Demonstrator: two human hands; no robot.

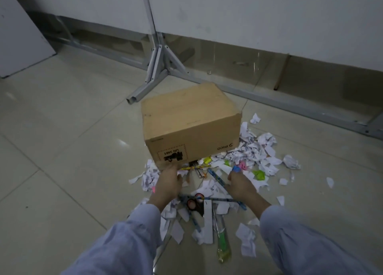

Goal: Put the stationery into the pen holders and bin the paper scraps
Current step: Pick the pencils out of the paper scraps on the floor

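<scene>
A person crouching on a tiled floor [62, 150] is working over a heap of paper scraps [259, 150] and stationery. The heap is lying mid-floor, a short way out from the floor's wall edge. An upturned cardboard box [190, 125] is sitting tilted on the heap's far side. The left hand [169, 177] is gripping the box's near lower corner, its fingertips tucked out of sight under the edge. The right hand [238, 183] is hovering, fingers curled, over the scraps beside a small blue item [236, 168]; whether it is pinching that item cannot be told.

Between the two wrists, red-handled scissors [195, 202] are lying among the scraps, touching a white ruler [208, 221]. A blue pencil [216, 177] is lying just beside the right hand. A clear green-tinted tool [222, 241] is lying nearer the knees.

The scraps are likely feather-light, crumpled and apt to scatter, so they are best scooped by the handful from the heap's rim. The pencils and ruler are likely stiff and light, calling for a pinch at mid-shaft. The scissors are best taken by the handles. No pen holder or bin is showing in view.
</scene>
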